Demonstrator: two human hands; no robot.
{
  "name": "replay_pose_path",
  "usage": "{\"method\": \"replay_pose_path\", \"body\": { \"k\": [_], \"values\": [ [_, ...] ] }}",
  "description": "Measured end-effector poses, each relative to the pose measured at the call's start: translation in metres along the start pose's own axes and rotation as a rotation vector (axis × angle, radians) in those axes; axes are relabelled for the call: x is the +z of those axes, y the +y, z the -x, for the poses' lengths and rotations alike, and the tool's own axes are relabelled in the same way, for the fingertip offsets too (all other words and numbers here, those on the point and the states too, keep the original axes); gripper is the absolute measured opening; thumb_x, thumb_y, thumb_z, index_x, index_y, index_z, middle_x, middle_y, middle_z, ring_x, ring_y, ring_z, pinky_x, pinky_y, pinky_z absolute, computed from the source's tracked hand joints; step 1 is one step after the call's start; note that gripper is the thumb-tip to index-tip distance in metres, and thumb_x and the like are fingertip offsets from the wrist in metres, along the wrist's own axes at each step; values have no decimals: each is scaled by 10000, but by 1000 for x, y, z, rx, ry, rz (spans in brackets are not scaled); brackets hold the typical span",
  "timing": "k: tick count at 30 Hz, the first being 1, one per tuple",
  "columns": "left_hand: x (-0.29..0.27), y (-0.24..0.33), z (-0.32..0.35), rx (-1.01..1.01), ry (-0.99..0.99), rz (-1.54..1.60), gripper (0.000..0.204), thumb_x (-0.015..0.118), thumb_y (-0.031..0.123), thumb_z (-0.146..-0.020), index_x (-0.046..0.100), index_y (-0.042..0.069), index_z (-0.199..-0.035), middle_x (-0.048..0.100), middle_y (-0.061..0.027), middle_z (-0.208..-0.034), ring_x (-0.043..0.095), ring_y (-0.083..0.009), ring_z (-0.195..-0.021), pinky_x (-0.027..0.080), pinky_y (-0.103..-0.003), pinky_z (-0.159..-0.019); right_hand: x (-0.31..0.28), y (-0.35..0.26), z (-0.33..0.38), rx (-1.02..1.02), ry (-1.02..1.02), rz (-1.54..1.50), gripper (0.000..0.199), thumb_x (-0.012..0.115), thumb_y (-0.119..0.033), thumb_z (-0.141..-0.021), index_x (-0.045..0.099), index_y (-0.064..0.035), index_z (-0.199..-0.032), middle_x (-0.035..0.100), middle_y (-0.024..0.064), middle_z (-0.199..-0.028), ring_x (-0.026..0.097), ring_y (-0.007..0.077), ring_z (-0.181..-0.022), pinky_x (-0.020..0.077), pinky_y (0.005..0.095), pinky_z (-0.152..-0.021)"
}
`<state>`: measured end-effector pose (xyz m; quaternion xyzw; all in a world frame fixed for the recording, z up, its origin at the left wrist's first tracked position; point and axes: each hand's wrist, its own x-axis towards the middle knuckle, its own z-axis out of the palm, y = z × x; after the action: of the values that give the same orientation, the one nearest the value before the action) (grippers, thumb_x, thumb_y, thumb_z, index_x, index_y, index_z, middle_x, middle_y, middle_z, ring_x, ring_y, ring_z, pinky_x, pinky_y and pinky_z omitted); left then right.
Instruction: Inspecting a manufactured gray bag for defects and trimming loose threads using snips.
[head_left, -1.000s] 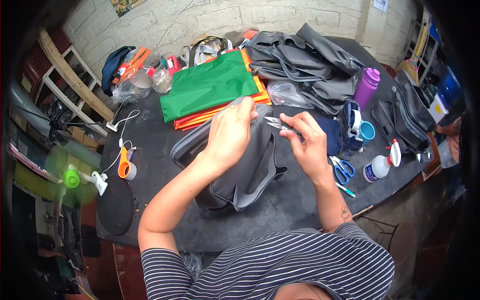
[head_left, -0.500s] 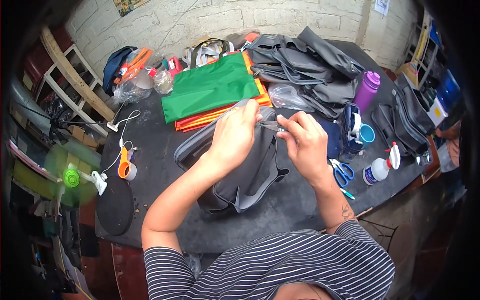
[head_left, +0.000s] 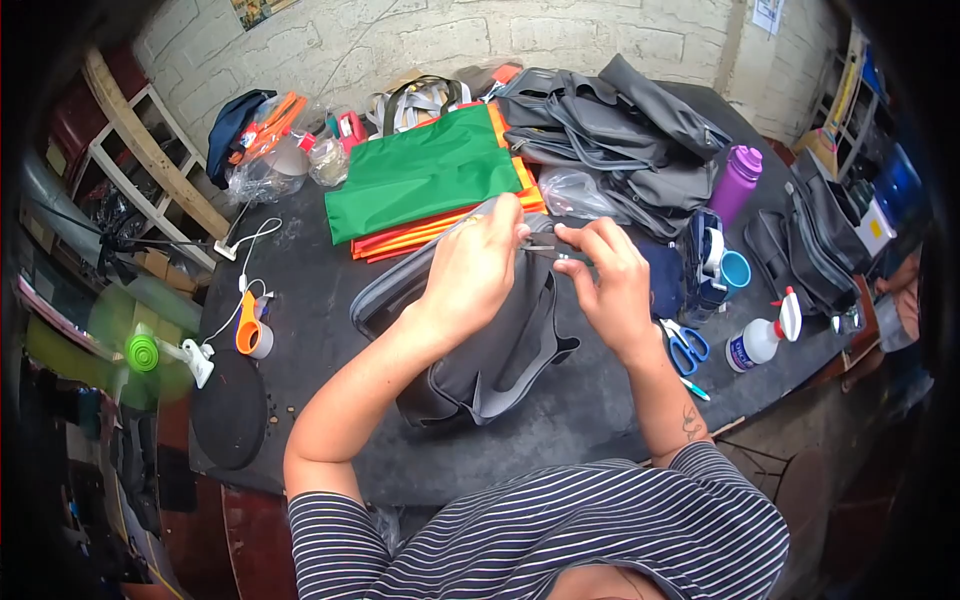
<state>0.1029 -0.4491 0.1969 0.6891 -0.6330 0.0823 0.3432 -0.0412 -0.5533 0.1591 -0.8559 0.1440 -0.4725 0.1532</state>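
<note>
The left hand point(head_left: 478, 268) grips the top edge of a grey bag point(head_left: 480, 350) that lies on the dark surface point(head_left: 330, 300) beneath both hands. The right hand point(head_left: 607, 280) pinches a small metal piece point(head_left: 545, 247) at that edge, fingertips nearly touching the left hand's. Blue-handled scissors point(head_left: 685, 345) lie just right of the right hand; folded green fabric point(head_left: 420, 175) lies beyond the left hand.

A person's 2 hands meet over a grey bag point(head_left: 480, 350) at the middle of a dark desk point(head_left: 330, 290). The left hand point(head_left: 475, 270) and right hand point(head_left: 605, 280) pinch a small metal piece point(head_left: 545, 247) between them. Green fabric point(head_left: 420, 170) lies behind, blue scissors point(head_left: 685, 345) near the right edge.
</note>
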Motion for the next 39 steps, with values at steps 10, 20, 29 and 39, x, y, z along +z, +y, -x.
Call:
{"method": "replay_pose_path", "body": {
  "k": [10, 20, 29, 39],
  "values": [
    [-3, -6, 3, -152, -134, 279, 512, 693, 14, -733, 381, 17, -1138, 636, -166, -895, 620, -212, -759, 499, -306, -659, 33, 27, 7, 724, -248, -1318, 264, 433, -259, -985, 479, -35, -1116, 488, 35, -744, 392, 79, -475, 326, 211, -423],
    [-2, -7, -4, -95, -51, 43, 147, 653, 105, -784, 573, -10, -828, 638, -157, -746, 641, -286, -699, 484, -371, -639, 18, 19, -1, 467, -152, -1030, 263, 533, -215, -938, 536, -38, -1132, 564, 24, -822, 440, 46, -606, 367, 179, -560],
    [1, -7, 0, -97, 72, 117, 122, 555, 113, -884, 539, 2, -835, 594, -146, -703, 606, -315, -678, 451, -361, -602, -4, -8, 2, 152, -19, -179, 191, 711, -95, -737, 661, -41, -913, 593, 69, -786, 589, 225, -622, 458, 328, -552],
    [-2, -6, 2, -48, 75, 43, 99, 595, 122, -850, 604, 24, -853, 620, -137, -740, 614, -296, -691, 466, -361, -622, 7, -7, 2, 36, 39, -89, 165, 714, -103, -715, 660, -49, -862, 562, 68, -739, 587, 250, -662, 456, 353, -582]
  ]
}}
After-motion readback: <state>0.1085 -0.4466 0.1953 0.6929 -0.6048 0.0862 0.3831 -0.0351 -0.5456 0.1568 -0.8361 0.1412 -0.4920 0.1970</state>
